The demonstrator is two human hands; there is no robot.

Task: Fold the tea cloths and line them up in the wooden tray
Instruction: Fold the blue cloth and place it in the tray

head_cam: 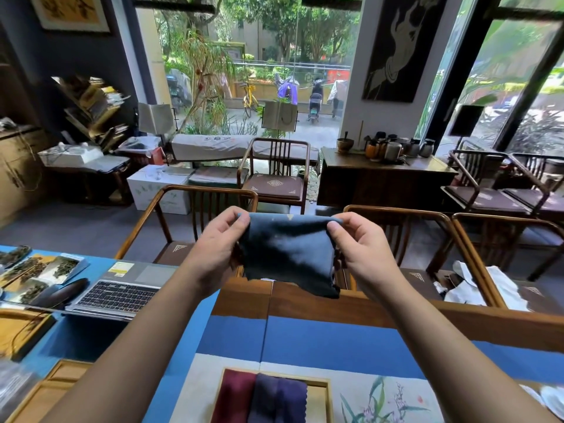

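A dark blue tea cloth hangs in the air above the table's far edge. My left hand pinches its upper left corner and my right hand pinches its upper right corner. The cloth sags between them. Near the bottom edge stands the wooden tray on a white mat. In it lie a folded dark red cloth on the left and a folded purple cloth beside it, touching. The right part of the tray shows bare wood.
An open laptop lies on the blue table runner at left, beside trays of dried tea leaves. Wooden chairs line the table's far side. Crumpled white paper sits on a chair at right.
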